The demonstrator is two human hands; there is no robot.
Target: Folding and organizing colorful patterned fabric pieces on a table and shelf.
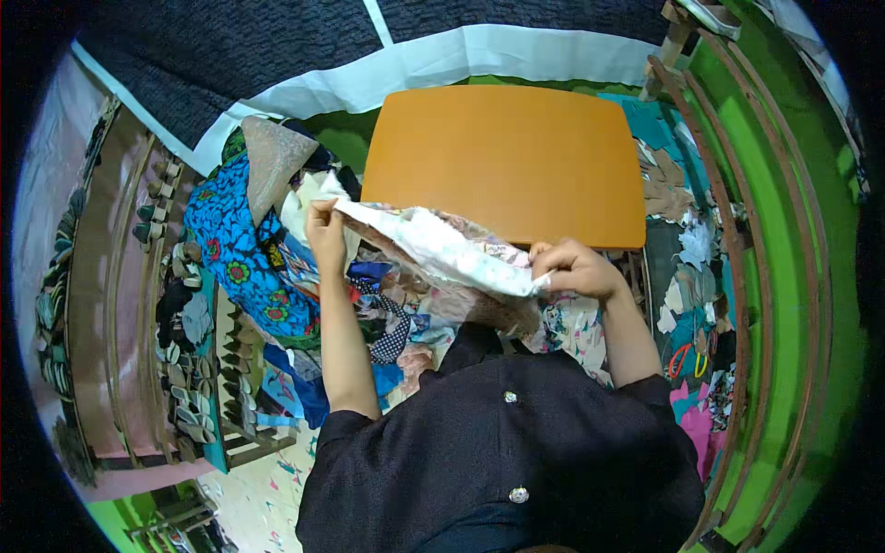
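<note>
A piece of pale fabric (429,241), white on one side with a faint floral print along its edges, is stretched between my two hands in front of my chest. My left hand (324,238) pinches its left end, raised a little higher than the other. At the lower right end, the fingers of my right hand (579,269) are closed on a corner. The cloth sags slightly in the middle and overlaps the near edge of an orange-brown table (507,157). A heap of clothes with a blue flowered cloth (235,249) lies beside my left hand.
Racks of shoe-shaped forms (189,369) stand on the left. On the right, fabric scraps (696,249) lie on a low surface, with red-handled scissors (678,360) and a yellow handle (701,365) among them. Wooden rails (737,249) run along the green wall.
</note>
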